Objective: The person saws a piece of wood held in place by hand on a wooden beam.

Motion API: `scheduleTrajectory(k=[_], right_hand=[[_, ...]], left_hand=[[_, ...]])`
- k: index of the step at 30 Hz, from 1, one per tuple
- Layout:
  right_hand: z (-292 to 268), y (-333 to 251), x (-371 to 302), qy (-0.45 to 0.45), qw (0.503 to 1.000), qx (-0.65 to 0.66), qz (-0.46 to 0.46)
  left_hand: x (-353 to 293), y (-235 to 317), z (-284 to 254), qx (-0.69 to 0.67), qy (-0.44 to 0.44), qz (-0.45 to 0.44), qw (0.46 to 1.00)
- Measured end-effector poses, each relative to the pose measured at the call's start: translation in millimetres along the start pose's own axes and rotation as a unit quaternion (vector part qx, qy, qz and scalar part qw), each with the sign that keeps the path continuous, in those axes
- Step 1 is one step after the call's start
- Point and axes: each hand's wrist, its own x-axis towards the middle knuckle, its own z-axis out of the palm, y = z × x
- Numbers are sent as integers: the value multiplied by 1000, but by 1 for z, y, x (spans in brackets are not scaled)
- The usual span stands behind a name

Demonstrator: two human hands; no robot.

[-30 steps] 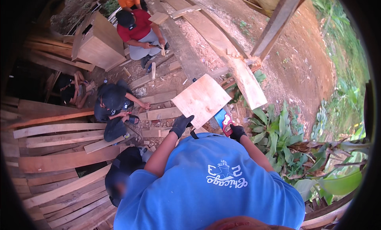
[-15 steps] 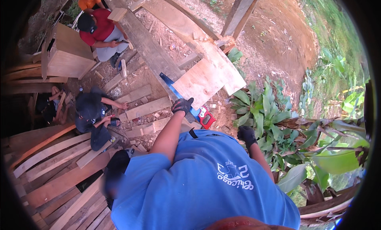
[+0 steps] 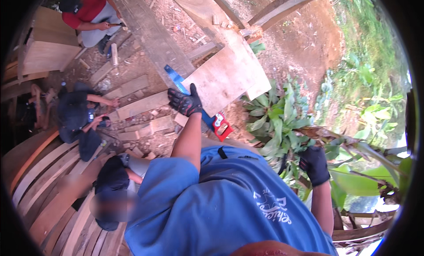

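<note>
My left hand (image 3: 185,101), in a black work glove, lies open with fingers spread across the edge of a pale plywood sheet (image 3: 225,75) and the handsaw beneath. The handsaw (image 3: 175,78) has a blue blade and a red-and-white handle (image 3: 222,126). It lies along the sheet's near left edge, its blade partly hidden by my hand. Over the plants at the right is my right hand (image 3: 314,167), also gloved. Its fingers look curled inward, and the palm side is hidden, so anything inside it does not show.
Beneath the plywood runs a long weathered plank (image 3: 150,39). Leafy plants (image 3: 276,119) grow close on the right. At the left, a person in red (image 3: 90,13) holds a tool, another in dark clothing (image 3: 75,110) crouches, and a capped person (image 3: 112,181) is near. Stacked boards (image 3: 53,203) lie lower left.
My left hand has gone from closed at the saw to spread over the sheet's edge. My right hand has moved right and down over the plants. The view has shifted.
</note>
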Motion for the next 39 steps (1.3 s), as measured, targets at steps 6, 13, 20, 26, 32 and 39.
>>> scheduleTrajectory(k=[6,13,20,26,32,39], right_hand=[[-27,-71,-26,-21,994,-102,25],[-34,-111,-75,0,960,109,257],[-101,-182,-93,137,948,210,195],[-38,-217,148,-374,921,-100,-45],[196,36,474,-482,856,168,83],[189,67,393,-335,868,311,194]], left_hand=[[-2,11,-9,11,47,79,996],[19,13,-1,-4,55,98,994],[62,-2,-8,-65,-6,63,996],[58,-11,-2,-95,-18,59,994],[74,11,-24,-133,-53,79,987],[66,-14,-15,-89,-45,25,995]])
